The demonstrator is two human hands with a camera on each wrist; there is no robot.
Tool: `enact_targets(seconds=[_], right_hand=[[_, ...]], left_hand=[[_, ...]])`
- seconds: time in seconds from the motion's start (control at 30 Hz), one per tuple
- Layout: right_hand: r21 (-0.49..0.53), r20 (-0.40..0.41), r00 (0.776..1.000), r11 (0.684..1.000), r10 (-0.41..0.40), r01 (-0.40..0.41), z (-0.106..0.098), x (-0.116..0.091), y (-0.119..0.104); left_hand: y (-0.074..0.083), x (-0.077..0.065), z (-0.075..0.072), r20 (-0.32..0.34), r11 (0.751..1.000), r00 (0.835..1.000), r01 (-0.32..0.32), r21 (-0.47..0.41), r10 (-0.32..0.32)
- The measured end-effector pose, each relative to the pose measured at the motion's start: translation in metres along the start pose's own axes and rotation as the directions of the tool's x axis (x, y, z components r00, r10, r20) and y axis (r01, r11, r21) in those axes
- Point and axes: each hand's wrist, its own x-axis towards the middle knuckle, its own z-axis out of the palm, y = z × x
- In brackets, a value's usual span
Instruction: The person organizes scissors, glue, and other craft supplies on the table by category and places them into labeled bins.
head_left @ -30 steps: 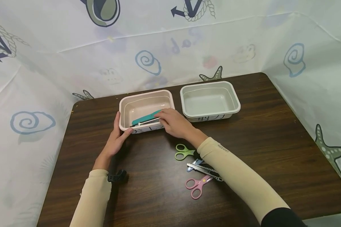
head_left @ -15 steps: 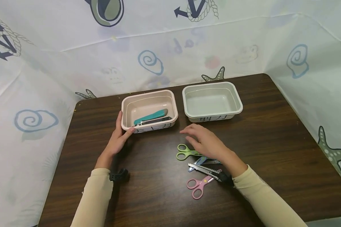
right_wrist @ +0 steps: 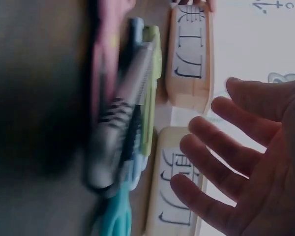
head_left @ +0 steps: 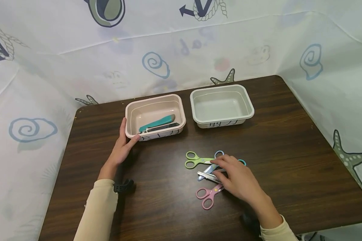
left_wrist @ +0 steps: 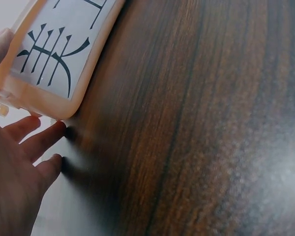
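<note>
In the head view my left hand (head_left: 119, 150) rests on the near left corner of a pink plastic box (head_left: 154, 102), thumb on the front rim and fingers along the side. Inside lie a teal utility knife (head_left: 157, 123) and a black-and-white one (head_left: 163, 127). My right hand (head_left: 239, 180) hovers with spread fingers over a pile. The pile has a silver utility knife (right_wrist: 120, 118), green scissors (head_left: 193, 160), pink scissors (head_left: 207, 196), blue scissors (head_left: 210, 170) and teal-handled scissors (right_wrist: 117, 211). In the right wrist view no tool is between my fingers.
A pale grey-green box (head_left: 221, 103) stands right of the pink one, with a character label on its front (right_wrist: 174, 191). Both are near the back edge of the dark wooden table (head_left: 289, 150). A patterned white cloth (head_left: 181, 40) hangs behind.
My right hand has left the pink box, uncovering the utility knives in it, and moved right and toward me over the pile. My left hand stays at the box corner.
</note>
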Motion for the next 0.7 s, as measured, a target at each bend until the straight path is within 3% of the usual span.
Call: enact_targets(seconds=[0.2,0.53,0.7], right_hand=[[-0.081,0.042,0.997,0.995,0.063,-0.059,0.004,-0.018,0.001],[-0.123,0.07,0.995,0.991,0.065,-0.056,0.016,-0.029,0.005],[-0.111,0.075,0.995,0.993,0.06,-0.051,0.021,-0.032,0.006]], left_hand=[[0.001,0.001,-0.001,0.011,1.0,1.0,0.009,-0.012,-0.009],[0.003,-0.002,0.0,0.014,1.0,1.0,0.016,-0.008,-0.016],[0.022,-0.006,-0.002,0.022,0.999,1.0,0.011,-0.031,-0.011]])
